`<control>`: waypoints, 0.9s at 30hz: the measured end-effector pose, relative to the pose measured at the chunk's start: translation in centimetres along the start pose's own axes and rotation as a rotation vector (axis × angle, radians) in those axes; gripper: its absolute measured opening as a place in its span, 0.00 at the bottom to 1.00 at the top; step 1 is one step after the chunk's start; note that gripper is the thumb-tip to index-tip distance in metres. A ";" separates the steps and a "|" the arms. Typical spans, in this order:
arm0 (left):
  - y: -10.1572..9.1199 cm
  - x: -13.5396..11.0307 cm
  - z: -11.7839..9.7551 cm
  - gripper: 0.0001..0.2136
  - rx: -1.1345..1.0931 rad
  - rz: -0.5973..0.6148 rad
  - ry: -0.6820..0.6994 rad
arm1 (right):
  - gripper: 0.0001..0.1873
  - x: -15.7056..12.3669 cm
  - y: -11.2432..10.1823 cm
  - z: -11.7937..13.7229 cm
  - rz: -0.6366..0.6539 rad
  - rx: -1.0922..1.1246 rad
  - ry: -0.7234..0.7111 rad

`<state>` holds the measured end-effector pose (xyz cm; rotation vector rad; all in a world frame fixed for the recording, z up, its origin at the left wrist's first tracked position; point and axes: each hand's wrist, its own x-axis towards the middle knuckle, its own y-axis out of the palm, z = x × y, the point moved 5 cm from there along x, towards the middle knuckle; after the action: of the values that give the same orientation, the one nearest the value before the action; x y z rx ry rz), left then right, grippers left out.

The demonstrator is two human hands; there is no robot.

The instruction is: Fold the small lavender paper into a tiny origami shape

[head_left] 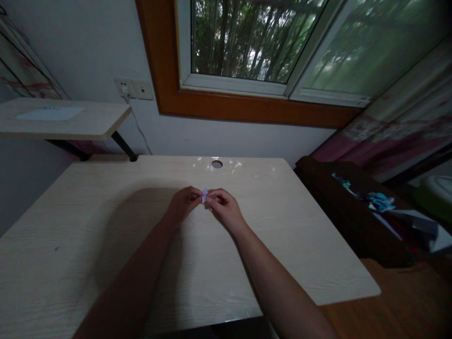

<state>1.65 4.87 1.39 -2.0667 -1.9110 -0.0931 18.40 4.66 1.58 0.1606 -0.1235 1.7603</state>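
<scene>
Between my two hands is a small, pale lilac piece of folded paper [204,194], with points standing up and down from the fingertips. My left hand [184,203] pinches its left side between thumb and forefinger. From the right, my right hand [225,205] pinches the other side the same way. Both hands are over the far middle part of the light wood desk [282,249]. The fingertips cover much of the paper, so its full shape cannot be made out.
A raised shelf [113,123] with a white sheet [51,113] stands at the desk's back left. A round cable hole [217,164] lies beyond my hands. Right of the desk, a dark brown bench [328,188] carries blue and white items. A window is ahead.
</scene>
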 end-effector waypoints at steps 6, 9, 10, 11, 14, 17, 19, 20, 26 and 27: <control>0.1 -0.2 -0.4 0.06 -0.029 0.022 -0.013 | 0.14 0.0 -0.1 -0.4 -0.003 -0.015 0.035; 0.2 -0.2 -0.4 0.06 -0.062 0.042 -0.028 | 0.13 0.0 -0.1 -0.5 -0.006 -0.027 0.035; 0.3 -0.2 -0.3 0.06 -0.065 0.041 -0.029 | 0.13 0.0 -0.1 -0.5 -0.007 -0.030 0.031; 0.3 -0.1 -0.2 0.06 -0.064 0.032 -0.027 | 0.12 0.0 -0.1 -0.5 -0.008 -0.033 0.027; 0.2 0.0 0.2 0.06 -0.029 0.000 -0.020 | 0.12 0.1 -0.2 -0.6 -0.016 -0.030 0.022; 0.1 0.1 0.7 0.08 0.000 -0.022 -0.020 | 0.12 0.1 -0.2 -0.8 -0.027 -0.028 0.017; 0.1 0.1 0.9 0.09 -0.005 -0.034 -0.024 | 0.12 0.1 -0.2 -0.8 -0.034 -0.023 0.011; 0.1 0.1 1.0 0.10 -0.013 -0.037 -0.027 | 0.13 0.1 -0.2 -0.8 -0.037 -0.019 0.007; 0.3 0.2 1.2 0.14 -0.095 -0.017 -0.012 | 0.16 0.2 -0.2 -1.0 -0.060 0.031 -0.006; 0.3 0.2 1.3 0.14 -0.097 -0.016 -0.016 | 0.16 0.2 -0.2 -0.9 -0.070 0.039 -0.009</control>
<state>1.79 5.35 0.18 -2.1199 -1.9686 -0.1769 18.56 5.09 0.70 0.1992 -0.0889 1.6934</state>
